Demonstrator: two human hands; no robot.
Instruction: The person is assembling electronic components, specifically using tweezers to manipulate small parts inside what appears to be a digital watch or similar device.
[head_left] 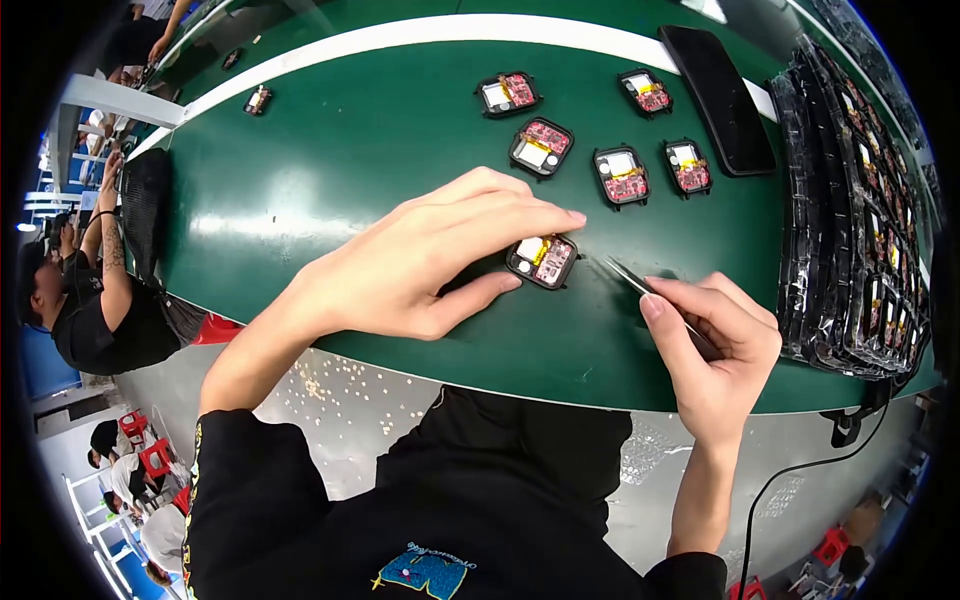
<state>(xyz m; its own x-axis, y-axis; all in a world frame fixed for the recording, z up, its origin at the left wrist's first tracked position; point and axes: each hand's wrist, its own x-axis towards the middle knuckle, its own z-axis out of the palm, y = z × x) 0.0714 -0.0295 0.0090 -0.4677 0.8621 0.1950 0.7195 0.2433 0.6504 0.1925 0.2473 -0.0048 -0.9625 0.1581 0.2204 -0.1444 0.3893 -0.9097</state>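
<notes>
Watch module (545, 260) lies gripped by left hand (425, 245); beside it, right hand (722, 340) pinches tweezers (632, 277). Light contact seems wise.

Glare is being reflected by the smooth, glossy green tabletop (300, 205). A metallic sheen is being displayed by the tweezers (630, 276), and a partly plastic look by the watch-shaped module (543, 262). Highlights are being returned by the shiny plastic trays (815, 220); matt black cloth is being presented by the shirt (350, 540).
</notes>
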